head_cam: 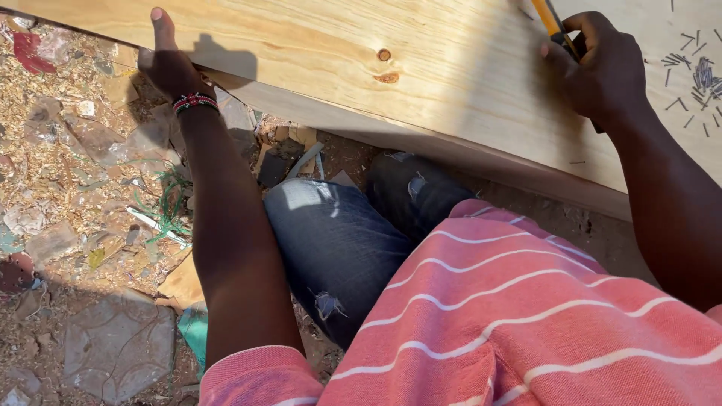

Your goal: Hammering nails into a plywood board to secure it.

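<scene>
A pink shirt [526,316] with thin white stripes and short sleeves. Dark blue jeans [338,240], torn in places. A red, black and white beaded bracelet [195,101] circles the left wrist.

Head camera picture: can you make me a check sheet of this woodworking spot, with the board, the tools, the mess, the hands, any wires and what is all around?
Surface: pale wooden board with a brown knot, lying across the top of the view.
Job's things: yellow pencil-like tool, held against the board.
Clutter: small nails scattered on the board's right end.
Hands: left hand grips the board's near edge, beaded bracelet on the wrist; right hand closed on the yellow tool.
Cables: nothing seen.
Surroundings: dirt ground with wood shavings, wood offcuts and flat stones.
</scene>
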